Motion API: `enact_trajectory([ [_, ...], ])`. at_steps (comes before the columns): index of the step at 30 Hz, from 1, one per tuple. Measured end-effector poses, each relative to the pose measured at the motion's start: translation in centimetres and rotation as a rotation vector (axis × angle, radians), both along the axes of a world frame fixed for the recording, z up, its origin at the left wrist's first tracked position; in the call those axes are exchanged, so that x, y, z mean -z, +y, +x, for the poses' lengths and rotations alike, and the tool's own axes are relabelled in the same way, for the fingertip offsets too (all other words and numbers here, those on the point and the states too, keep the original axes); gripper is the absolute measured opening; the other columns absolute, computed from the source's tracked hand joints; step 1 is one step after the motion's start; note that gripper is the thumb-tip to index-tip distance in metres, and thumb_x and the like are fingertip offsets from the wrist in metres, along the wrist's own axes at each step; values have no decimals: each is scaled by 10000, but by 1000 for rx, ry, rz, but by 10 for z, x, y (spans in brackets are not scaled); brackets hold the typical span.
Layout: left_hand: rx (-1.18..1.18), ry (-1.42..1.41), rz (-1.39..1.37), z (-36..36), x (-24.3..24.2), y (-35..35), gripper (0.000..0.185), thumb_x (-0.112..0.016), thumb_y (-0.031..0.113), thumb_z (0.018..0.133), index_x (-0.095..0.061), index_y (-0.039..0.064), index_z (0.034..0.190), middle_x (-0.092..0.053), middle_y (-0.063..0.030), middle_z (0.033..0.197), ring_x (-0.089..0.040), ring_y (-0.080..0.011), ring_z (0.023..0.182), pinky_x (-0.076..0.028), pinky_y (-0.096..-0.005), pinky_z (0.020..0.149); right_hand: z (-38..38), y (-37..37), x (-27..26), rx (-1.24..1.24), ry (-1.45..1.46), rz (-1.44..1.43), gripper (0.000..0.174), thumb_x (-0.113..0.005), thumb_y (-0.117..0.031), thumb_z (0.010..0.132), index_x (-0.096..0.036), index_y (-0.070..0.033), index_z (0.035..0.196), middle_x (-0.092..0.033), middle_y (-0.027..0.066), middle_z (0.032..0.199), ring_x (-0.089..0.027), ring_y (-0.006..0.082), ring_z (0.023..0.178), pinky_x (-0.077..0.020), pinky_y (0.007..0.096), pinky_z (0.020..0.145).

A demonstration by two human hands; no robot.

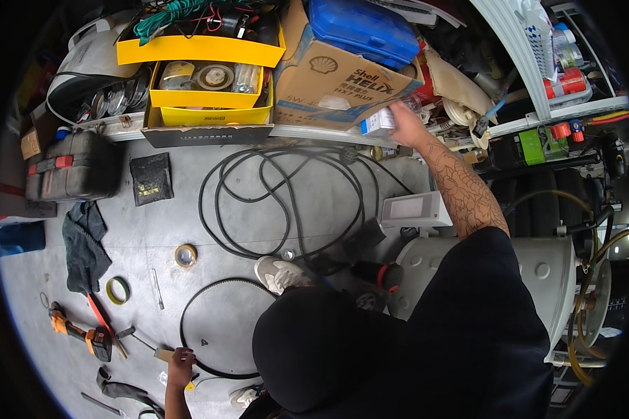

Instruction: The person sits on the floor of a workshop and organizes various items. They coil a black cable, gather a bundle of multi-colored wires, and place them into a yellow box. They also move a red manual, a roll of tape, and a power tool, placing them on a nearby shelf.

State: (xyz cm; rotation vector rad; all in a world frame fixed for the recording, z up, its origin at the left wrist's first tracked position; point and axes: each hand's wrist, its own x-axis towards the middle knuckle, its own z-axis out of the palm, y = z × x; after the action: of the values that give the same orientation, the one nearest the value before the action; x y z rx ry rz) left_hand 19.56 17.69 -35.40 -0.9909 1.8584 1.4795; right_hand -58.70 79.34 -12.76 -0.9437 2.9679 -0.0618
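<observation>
At the lower left, my left hand [181, 362] is over the floor beside a toothed belt [182, 314] laid in a loop. Its fingers touch or overlap the tan end of a thin-rodded tool [162, 354]; whether they grip it cannot be told. My right hand [408, 124], on an outstretched arm, grips a small white-and-blue box [379, 123] at the shelf's front edge. This box is just below a large cardboard carton [340, 78] bearing a blue plastic case [364, 31]. Yellow trays [204, 98] with discs and wires stand left of the carton.
A coiled black cable [288, 178] lies on the floor, with a tape roll [185, 255], dark cloth [86, 246] and orange cordless tool [78, 332] farther left. A grey tank [534, 293] and a white box-shaped device [416, 208] are at the right.
</observation>
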Motion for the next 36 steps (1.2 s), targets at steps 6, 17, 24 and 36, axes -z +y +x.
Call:
enact_trajectory([
  [6,-7,-59,-43,10,-1,0,215,-675,110,1056,-711,-54,1191,-812,-184,1045,-823,-269,866,-656,-381,784,-66,-7,31,283,-180,177,480,-773,-29,887,-736,-36,1365,-697,242,1422,-609,451,1406,-536,489,1153],
  [17,19,-29,-39,9,6,13,177,-710,138,1059,-742,-15,1142,-806,-132,958,-796,-231,862,-642,-378,796,-58,-14,73,432,64,357,335,-772,-161,979,-804,-60,1296,-744,261,1305,-672,441,1303,-576,522,1083],
  [24,-77,28,-111,1,-29,5,234,-731,163,1043,-744,-8,1202,-820,-162,1036,-810,-279,972,-643,-399,852,76,-73,96,251,447,-165,444,-671,38,883,-597,40,1321,-582,311,1285,-591,518,1198,-485,585,1054],
  [36,-22,-12,-131,-9,-57,14,261,-716,176,1060,-735,-8,1244,-816,-193,1131,-812,-343,1023,-646,-429,923,190,-510,235,-197,-500,-444,746,-862,-271,946,-468,-53,1541,-646,290,1421,-662,507,1279,-585,546,1059],
])
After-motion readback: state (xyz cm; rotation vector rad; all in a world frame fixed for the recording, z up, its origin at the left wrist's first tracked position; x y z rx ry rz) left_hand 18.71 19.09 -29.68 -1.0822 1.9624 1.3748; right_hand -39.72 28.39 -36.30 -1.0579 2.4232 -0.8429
